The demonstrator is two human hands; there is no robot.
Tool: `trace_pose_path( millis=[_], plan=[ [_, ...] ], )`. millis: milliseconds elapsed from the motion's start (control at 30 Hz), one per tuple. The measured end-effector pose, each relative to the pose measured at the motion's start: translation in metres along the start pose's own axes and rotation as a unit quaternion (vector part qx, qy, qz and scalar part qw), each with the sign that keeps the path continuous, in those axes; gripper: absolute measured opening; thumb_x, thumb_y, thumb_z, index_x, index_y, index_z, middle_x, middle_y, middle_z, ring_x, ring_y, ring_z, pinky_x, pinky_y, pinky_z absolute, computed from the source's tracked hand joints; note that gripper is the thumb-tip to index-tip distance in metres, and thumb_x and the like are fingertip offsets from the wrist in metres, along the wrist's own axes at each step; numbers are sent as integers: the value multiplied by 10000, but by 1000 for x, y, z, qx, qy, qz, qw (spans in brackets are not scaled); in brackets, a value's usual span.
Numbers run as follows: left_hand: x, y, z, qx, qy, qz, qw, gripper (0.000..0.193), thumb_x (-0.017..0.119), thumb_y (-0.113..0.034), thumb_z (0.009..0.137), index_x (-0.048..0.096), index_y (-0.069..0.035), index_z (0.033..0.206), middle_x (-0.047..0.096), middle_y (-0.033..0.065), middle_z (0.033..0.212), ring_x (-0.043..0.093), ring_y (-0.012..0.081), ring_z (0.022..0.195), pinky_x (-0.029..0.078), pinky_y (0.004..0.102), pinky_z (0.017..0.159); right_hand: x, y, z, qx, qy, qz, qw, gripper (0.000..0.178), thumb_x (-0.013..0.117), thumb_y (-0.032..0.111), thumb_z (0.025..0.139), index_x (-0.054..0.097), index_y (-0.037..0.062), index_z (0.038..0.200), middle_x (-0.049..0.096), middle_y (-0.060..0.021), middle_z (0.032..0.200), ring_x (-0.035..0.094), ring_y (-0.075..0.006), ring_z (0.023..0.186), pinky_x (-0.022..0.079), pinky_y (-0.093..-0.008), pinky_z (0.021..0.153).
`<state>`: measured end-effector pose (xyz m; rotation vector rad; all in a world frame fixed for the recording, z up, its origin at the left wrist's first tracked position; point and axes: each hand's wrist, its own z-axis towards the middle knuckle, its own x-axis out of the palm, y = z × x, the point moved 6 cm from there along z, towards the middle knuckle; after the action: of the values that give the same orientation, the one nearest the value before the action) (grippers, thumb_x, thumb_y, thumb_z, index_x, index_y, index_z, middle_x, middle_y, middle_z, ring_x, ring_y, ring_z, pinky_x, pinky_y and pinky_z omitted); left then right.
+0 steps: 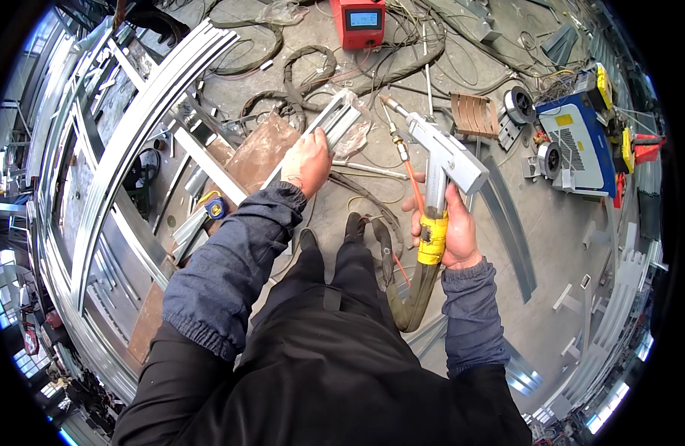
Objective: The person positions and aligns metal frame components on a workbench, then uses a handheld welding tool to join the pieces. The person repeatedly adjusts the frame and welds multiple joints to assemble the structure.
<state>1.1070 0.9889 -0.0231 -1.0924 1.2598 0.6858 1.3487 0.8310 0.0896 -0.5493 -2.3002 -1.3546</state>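
My left hand [307,163] is closed around a silvery metal profile [344,128] with a slot-like opening, held out in front of me to the left. In my right hand [461,229] is a grey handheld welding gun [446,160], its copper-coloured nozzle pointing up and to the left. Yellow tape [432,241] wraps the lower part of its handle. A thick sheathed cable [411,308] hangs from it and curves down by my legs. Beside the gun runs an orange hose [412,182] with a brass fitting. The nozzle and the profile are apart.
Long metal rails [153,123] form a frame on the left, with a tape measure [215,208] at its near side. A red box with a screen [359,26] stands at the far side among coiled cables [305,74]. A blue machine [576,145] and wire spools [519,104] are on the right.
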Motion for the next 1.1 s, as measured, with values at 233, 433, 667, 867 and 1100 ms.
trace_pose_path(
  millis=[233, 433, 667, 867, 1100],
  plan=[
    [7, 1, 15, -12, 26, -18, 999, 281, 707, -186, 960, 603, 41, 1088, 754, 258, 956, 772, 443, 856, 628, 521, 780, 23, -40, 21, 17, -36, 76, 996, 695, 398, 659, 1152, 534, 99, 1539, 724, -115, 1046, 733, -154, 722, 619, -320, 611],
    [11, 7, 18, -7, 28, -43, 999, 325, 749, -204, 934, 592, 35, 1088, 759, 274, 968, 769, 463, 891, 628, 522, 814, 37, -85, 26, 42, -52, 116, 991, 643, 396, 635, 1163, 576, 117, 1498, 727, -109, 1024, 728, -162, 690, 616, -337, 589],
    [15, 10, 15, -23, 52, -92, 994, 430, 750, -237, 974, 529, 48, 1207, 735, 323, 1060, 742, 498, 1006, 605, 550, 878, 41, -96, 28, 36, -85, 116, 989, 644, 422, 658, 1147, 602, 131, 1468, 726, -91, 1002, 709, -156, 672, 596, -333, 581],
    [17, 8, 14, -18, 40, -88, 995, 424, 735, -189, 973, 503, 54, 1233, 722, 332, 1075, 733, 497, 1026, 600, 542, 895, 46, -99, 33, 44, -98, 124, 987, 607, 422, 655, 1149, 627, 160, 1435, 725, -77, 992, 700, -151, 678, 588, -343, 596],
    [13, 1, 10, -15, 52, -92, 994, 427, 744, -168, 967, 501, 64, 1230, 708, 338, 1089, 720, 502, 1033, 593, 549, 900, 45, -99, 35, 47, -85, 142, 985, 590, 417, 651, 1153, 634, 172, 1419, 715, -70, 1002, 703, -148, 693, 593, -344, 609]
  ],
)
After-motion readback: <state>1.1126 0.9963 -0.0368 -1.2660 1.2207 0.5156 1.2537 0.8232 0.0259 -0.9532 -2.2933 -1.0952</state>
